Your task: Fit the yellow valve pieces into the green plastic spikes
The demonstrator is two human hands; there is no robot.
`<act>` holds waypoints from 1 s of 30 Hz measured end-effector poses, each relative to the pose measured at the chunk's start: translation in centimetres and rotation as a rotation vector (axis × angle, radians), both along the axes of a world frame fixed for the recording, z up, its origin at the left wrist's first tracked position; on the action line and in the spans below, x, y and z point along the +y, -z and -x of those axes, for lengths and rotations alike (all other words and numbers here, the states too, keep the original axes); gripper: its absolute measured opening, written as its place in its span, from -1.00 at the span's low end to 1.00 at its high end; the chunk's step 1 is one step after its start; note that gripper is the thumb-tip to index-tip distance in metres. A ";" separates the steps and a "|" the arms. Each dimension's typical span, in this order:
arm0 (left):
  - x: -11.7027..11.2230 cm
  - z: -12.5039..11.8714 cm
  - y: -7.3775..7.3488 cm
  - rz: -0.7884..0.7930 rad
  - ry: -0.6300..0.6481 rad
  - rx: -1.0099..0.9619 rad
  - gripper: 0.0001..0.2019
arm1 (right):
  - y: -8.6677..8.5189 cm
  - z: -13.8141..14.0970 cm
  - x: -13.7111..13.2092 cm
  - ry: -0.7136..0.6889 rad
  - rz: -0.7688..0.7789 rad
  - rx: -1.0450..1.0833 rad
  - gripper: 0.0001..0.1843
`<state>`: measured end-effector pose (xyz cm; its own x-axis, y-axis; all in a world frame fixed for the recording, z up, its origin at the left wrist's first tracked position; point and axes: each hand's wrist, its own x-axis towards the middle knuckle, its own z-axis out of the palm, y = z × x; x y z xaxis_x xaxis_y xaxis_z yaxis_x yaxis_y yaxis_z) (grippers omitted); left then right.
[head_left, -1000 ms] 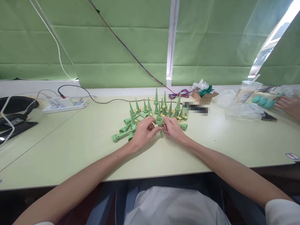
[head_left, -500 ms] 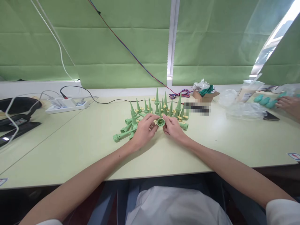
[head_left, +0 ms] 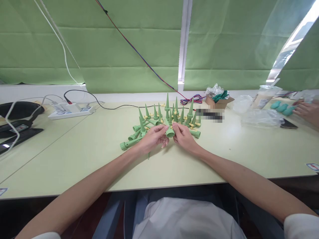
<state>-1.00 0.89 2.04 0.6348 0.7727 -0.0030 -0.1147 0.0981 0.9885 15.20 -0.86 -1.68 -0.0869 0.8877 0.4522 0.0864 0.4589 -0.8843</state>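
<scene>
Between my two hands is a green plastic plant watering spike (head_left: 170,133), its wide round socket end tilted toward me and down. My left hand (head_left: 156,135) pinches it from the left with thumb and forefinger, the other fingers curled below. My right hand (head_left: 183,135) grips its right side, the thumb on top near a bit of yellow. Just beyond my hands stand several more green spikes (head_left: 167,103) with yellow valves, points up. Others lie on their sides to the left, among them a spike with a ribbed end (head_left: 124,146).
A white power strip (head_left: 72,111) with cables lies at left, near black gear. Behind on the right are a small cardboard box (head_left: 220,103), a cup (head_left: 261,98), plastic bags and a phone (head_left: 288,124). At far right, another person's hand (head_left: 307,111) is near teal pieces.
The spike between my hands has tipped, so its open end now faces lower and its side shows. My left fingers have shifted along it, and my right hand has barely moved.
</scene>
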 end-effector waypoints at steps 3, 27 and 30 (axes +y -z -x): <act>0.2 0.2 0.3 -0.045 -0.015 0.014 -0.63 | 0.1 -0.1 0.0 0.018 0.018 -0.025 -0.51; -0.2 -0.3 -0.1 -0.489 -0.179 0.270 -0.70 | -0.6 -0.1 0.1 0.251 -0.134 -0.242 -0.53; -0.1 -0.3 0.0 -0.465 -0.238 0.230 -0.68 | -0.8 -0.1 -0.1 0.247 -0.141 -0.273 -0.51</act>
